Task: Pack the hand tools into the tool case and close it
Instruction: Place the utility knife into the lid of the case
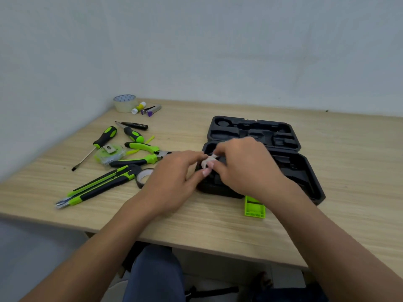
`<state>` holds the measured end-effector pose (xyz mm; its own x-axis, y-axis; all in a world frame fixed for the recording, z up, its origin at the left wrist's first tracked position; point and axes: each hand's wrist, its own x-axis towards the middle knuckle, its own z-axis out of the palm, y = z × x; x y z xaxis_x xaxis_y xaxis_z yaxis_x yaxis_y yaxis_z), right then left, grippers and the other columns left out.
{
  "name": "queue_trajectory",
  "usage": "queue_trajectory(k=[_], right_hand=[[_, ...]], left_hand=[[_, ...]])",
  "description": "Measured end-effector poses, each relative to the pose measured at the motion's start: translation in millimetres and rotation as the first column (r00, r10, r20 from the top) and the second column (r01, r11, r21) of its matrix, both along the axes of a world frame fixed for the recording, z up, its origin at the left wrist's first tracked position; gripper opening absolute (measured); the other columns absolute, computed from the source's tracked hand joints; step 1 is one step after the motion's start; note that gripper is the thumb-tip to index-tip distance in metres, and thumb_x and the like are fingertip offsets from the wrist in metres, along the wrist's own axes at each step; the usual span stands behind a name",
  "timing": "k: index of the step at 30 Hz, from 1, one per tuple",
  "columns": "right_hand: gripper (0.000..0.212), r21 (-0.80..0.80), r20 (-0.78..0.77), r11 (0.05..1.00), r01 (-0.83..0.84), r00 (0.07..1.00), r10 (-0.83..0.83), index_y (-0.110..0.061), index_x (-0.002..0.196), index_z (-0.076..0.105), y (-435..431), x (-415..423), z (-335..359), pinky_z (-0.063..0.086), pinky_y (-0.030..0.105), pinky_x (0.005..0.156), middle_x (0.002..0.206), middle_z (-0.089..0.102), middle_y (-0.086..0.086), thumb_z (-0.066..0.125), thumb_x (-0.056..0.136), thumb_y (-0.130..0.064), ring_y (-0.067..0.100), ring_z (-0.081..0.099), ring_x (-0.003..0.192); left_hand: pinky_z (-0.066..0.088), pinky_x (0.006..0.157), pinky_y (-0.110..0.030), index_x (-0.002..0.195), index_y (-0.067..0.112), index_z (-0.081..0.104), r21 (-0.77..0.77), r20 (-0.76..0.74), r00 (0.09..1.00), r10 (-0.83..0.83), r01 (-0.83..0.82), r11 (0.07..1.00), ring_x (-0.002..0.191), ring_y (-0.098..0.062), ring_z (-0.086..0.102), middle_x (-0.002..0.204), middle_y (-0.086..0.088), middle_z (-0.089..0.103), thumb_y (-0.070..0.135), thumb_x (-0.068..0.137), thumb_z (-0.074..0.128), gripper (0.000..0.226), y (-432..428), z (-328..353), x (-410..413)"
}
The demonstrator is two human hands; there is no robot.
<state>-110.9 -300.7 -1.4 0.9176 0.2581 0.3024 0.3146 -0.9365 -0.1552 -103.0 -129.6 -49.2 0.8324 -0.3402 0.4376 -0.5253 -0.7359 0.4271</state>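
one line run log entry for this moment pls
stage: packing | both hands: left hand and right hand pinch small white item over open tool case | tools on table: pliers, screwdrivers | case: open

Tools (122, 158) lie left of open case (305, 171).

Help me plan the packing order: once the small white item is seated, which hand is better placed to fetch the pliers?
Probably the left hand. The pliers lie just beyond it, left of the tool case, while the right hand is over the case.
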Motion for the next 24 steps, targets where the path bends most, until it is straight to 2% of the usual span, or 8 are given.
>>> queue_trajectory(k=[2, 4, 9, 12, 16, 24], right_hand=[[0.034, -0.015, 0.01, 0.997, -0.074, 0.997, 0.074, -0.022, 0.105, 0.069, 28.6, 16.7, -0.5, 0.052, 0.035, 0.075, 0.098, 0.071, 0.002, 0.056, 0.089, -0.049, 0.027, 0.065, 0.094], [0.035, -0.017, 0.006, 0.991, -0.133, 0.991, 0.133, -0.02, 0.109, 0.068, 57.6, 32.5, -3.7, 0.054, 0.039, 0.08, 0.103, 0.069, 0.004, 0.059, 0.089, -0.048, 0.028, 0.064, 0.097], [0.032, -0.068, -0.05, 0.958, -0.28, 0.959, 0.277, -0.018, 0.109, 0.067, 123.8, 53.6, -14.4, 0.047, 0.034, 0.076, 0.105, 0.067, 0.008, 0.064, 0.087, -0.041, 0.031, 0.06, 0.1], [0.033, -0.078, -0.106, 0.903, -0.423, 0.904, 0.414, -0.019, 0.111, 0.067, 154.5, 52.9, -20.8, 0.047, 0.033, 0.075, 0.104, 0.066, 0.008, 0.066, 0.085, -0.041, 0.03, 0.059, 0.102], [0.043, -0.098, -0.145, 0.84, -0.533, 0.843, 0.518, -0.023, 0.119, 0.064, 181.1, 51.0, -32.2, 0.047, 0.037, 0.086, 0.112, 0.059, 0.007, 0.069, 0.082, -0.045, 0.028, 0.053, 0.11], [0.046, -0.179, -0.129, 0.826, -0.534, 0.845, 0.519, -0.027, 0.125, 0.059, 195.8, 53.2, -43.5, 0.036, 0.04, 0.088, 0.121, 0.057, 0.004, 0.064, 0.085, -0.051, 0.027, 0.045, 0.117]], left_hand=[[0.047, 0.09, -0.027, 0.121, 0.022, 0.066, 0.002, 0.019, 0.992, 0.124, -0.124, 0.992, 0.107, -0.013, 0.064, 0.119, 0.006, 0.069, 0.041, 0.091, 0.055, 0.038, 18.5, 6.0, -0.7], [0.044, 0.088, -0.027, 0.121, 0.021, 0.066, 0.012, 0.011, 0.963, 0.268, -0.268, 0.963, 0.108, -0.016, 0.064, 0.12, 0.004, 0.069, 0.031, 0.092, 0.059, 0.032, 41.2, 9.7, -1.7], [0.048, 0.087, -0.036, 0.119, 0.023, 0.067, 0.057, -0.033, 0.841, 0.54, -0.538, 0.841, 0.105, -0.027, 0.064, 0.11, -0.007, 0.072, 0.024, 0.091, 0.058, 0.03, 100.1, 13.7, -9.2], [0.048, 0.089, -0.04, 0.119, 0.025, 0.067, 0.065, -0.048, 0.754, 0.655, -0.652, 0.755, 0.109, -0.033, 0.061, 0.115, -0.008, 0.07, 0.023, 0.092, 0.055, 0.029, 131.3, 11.4, -13.7], [0.048, 0.089, -0.04, 0.118, 0.024, 0.066, 0.086, -0.078, 0.678, 0.731, -0.726, 0.683, 0.108, -0.032, 0.061, 0.113, -0.009, 0.07, 0.022, 0.094, 0.052, 0.028, 155.7, 7.3, -20.9], [0.047, 0.088, -0.039, 0.118, 0.023, 0.066, 0.092, -0.078, 0.663, 0.744, -0.739, 0.668, 0.108, -0.031, 0.06, 0.113, -0.007, 0.07, 0.02, 0.095, 0.049, 0.029, 165.2, 5.7, -29.1]])
